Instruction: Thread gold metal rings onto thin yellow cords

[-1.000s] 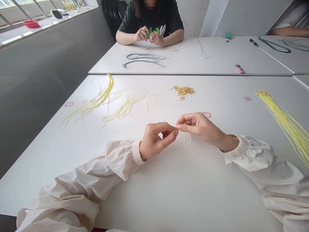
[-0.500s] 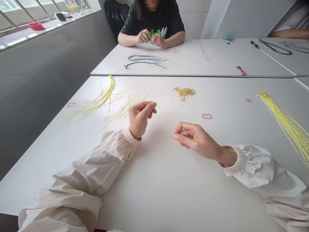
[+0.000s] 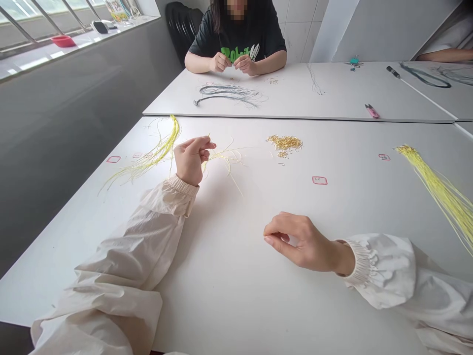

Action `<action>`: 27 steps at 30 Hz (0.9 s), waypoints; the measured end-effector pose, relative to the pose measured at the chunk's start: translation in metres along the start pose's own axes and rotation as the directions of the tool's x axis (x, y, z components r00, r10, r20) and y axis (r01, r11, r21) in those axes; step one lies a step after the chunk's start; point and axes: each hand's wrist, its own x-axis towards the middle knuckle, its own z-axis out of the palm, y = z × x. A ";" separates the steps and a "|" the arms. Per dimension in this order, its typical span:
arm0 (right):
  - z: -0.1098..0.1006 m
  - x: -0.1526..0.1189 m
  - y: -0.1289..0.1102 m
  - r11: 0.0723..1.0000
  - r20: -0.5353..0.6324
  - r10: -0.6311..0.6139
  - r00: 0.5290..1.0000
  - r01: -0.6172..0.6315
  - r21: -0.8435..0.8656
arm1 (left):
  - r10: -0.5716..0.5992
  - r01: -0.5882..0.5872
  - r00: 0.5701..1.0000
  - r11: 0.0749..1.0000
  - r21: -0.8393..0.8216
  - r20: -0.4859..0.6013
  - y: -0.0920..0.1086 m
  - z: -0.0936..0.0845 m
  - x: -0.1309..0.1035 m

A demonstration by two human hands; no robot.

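My left hand (image 3: 191,159) is raised over the loose yellow threads (image 3: 231,159), its thumb and forefinger pinched on thin yellow thread whose tip pokes up above the fingers. Closer to me, my right hand (image 3: 305,242) hovers above the white table (image 3: 229,286) with thumb and forefinger pressed together. Whatever is between those fingertips is too fine to make out. Beyond both hands lies a pile of small gold hooks (image 3: 286,143). A bundle of yellow threads (image 3: 170,140) rests to the left of my left hand.
A thicker yellow thread bundle (image 3: 424,170) with gold ends lies at the right. Red-outlined labels (image 3: 320,180) mark the tabletop. Across the table seam, a person (image 3: 236,47) works with both hands behind dark grey cords (image 3: 225,93). Pink thread snips (image 3: 372,111) lie there too.
My left hand has moved left and slightly away from me, with loose threads shifting beneath it. My right hand has come down toward me. The hands are farther apart.
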 end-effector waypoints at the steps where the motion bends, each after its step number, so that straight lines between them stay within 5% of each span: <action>1: 0.000 0.000 0.002 0.996 -0.001 -0.058 0.998 0.058 -0.073 | -0.016 0.016 1.000 1.000 -0.003 0.010 0.001 0.001 -0.001; 9: 0.004 -0.002 0.008 0.795 0.136 -0.312 0.940 0.337 -0.504 | -0.208 0.212 0.977 0.958 -0.193 0.041 0.021 0.008 -0.007; 14: 0.004 -0.001 0.001 0.704 0.118 -0.508 0.853 0.491 -0.513 | -0.074 0.085 0.988 0.993 -0.080 0.136 0.024 0.016 -0.023; 17: -0.004 0.002 -0.006 0.719 -0.020 -0.568 0.823 0.485 -0.498 | 0.009 -0.027 0.959 0.998 0.061 0.284 0.028 0.023 -0.048; 22: -0.026 0.016 -0.016 0.919 -0.414 -0.315 0.854 0.166 -0.358 | 0.047 -0.179 0.850 0.963 0.203 0.525 0.034 0.030 -0.098; 27: -0.032 0.024 -0.019 0.986 -0.402 -0.005 0.916 -0.061 -0.152 | 0.064 -0.304 0.722 0.924 0.233 0.689 0.029 0.026 -0.123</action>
